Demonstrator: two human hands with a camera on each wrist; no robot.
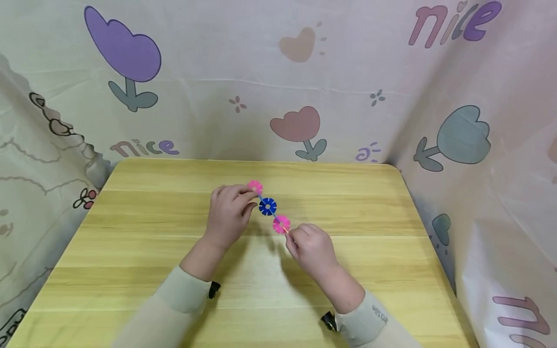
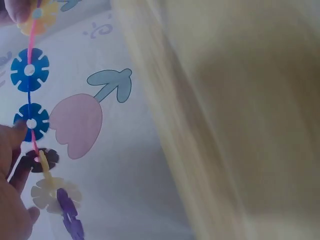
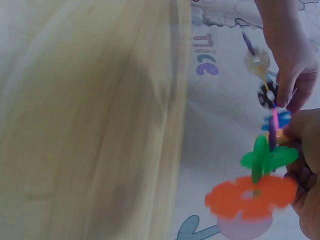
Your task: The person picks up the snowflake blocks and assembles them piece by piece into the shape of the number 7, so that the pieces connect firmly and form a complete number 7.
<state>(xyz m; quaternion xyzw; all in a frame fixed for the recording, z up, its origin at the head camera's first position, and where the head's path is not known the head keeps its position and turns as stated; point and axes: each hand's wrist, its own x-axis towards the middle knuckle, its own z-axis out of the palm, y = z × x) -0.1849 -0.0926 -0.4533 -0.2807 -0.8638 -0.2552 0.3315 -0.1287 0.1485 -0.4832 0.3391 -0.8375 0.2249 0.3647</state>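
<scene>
A chain of notched plastic snowflake discs is stretched between my two hands. In the head view, my left hand [image 1: 228, 212] pinches it by the upper pink disc [image 1: 256, 185]. A dark blue disc [image 1: 268, 201] sits mid-chain, above the lower pink disc [image 1: 285, 222], beside which my right hand [image 1: 314, 247] pinches the chain's other end. The left wrist view has blue discs [image 2: 21, 75], a dark disc [image 2: 51, 159], a pale disc [image 2: 42, 197] and a purple disc [image 2: 73, 220]. Near my right hand, the right wrist view has an orange disc [image 3: 227, 199] and green discs [image 3: 285, 157].
Below the hands lies a pale wooden tabletop [image 1: 143, 217]. A printed cloth [image 1: 209, 58] with flowers and lettering hangs behind the table and along its sides. Black clips [image 1: 214, 289] show at both sleeve cuffs.
</scene>
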